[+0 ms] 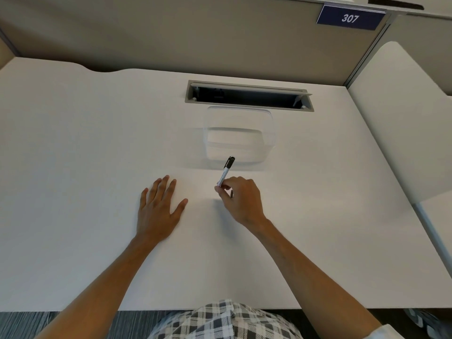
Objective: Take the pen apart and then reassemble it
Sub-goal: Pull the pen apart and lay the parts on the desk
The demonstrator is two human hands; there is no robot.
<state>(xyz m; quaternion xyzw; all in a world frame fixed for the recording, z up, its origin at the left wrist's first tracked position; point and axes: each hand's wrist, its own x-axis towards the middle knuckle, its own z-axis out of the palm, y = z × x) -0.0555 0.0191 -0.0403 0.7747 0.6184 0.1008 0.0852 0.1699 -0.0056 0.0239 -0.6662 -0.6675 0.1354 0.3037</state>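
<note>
A pen (226,170) with a white barrel and a black cap points up and away from me over the middle of the white desk (73,148). My right hand (241,199) is closed around its lower end, and a small dark part of the pen shows between the fingers. My left hand (159,206) lies flat on the desk to the left of the pen, palm down with fingers spread, holding nothing.
A clear plastic container (238,137) stands just beyond the pen. Behind it an open cable slot (249,95) is cut into the desk. A grey partition with a blue sign reading 307 (349,18) bounds the back. Another desk surface (401,113) adjoins on the right.
</note>
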